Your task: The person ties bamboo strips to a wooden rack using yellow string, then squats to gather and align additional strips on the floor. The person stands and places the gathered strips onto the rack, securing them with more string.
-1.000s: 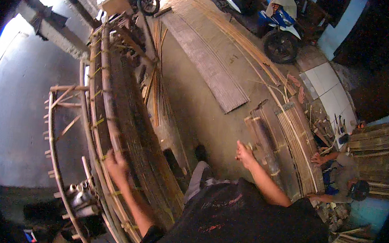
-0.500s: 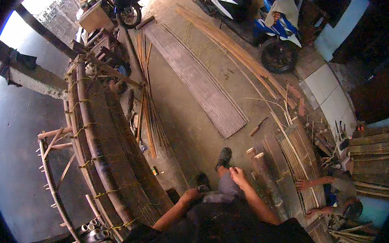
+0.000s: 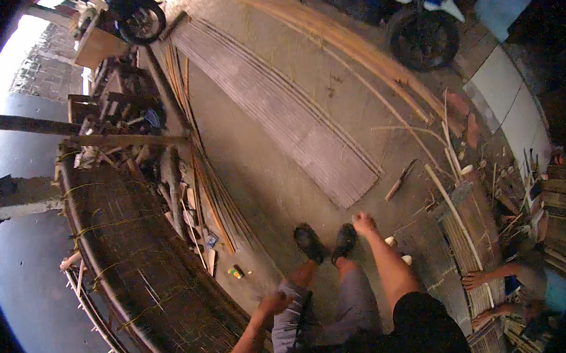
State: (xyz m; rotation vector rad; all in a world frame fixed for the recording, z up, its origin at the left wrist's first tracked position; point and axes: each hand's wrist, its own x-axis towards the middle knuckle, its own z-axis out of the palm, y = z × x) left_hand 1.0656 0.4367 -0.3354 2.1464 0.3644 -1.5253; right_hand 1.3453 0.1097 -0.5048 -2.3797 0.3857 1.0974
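Fingers [image 3: 359, 219] are curled inward on the right hand [image 3: 364, 224], held forward with arm [image 3: 392, 263] extended, near the closer end of a slatted panel [image 3: 274, 113] laid on the floor [image 3: 244, 167]. The left hand [image 3: 276, 302] is held low over the left leg [image 3: 287, 337]; whether it is clenched or slack cannot be told. At left, a slatted platform [image 3: 146, 252] is cut off by the lower edge; at right, a co-worker [image 3: 530, 280] is dimmed by shadow.

Daylight is let in at upper L, w/ glare blown out nr the motorbike [image 3: 129, 10]; floor [image 3: 251, 168] dimly lit, far R sunk in shadow. Straight edges bent by fisheye, corners blacked out; grain seen in darks, fine detail slightly blurred
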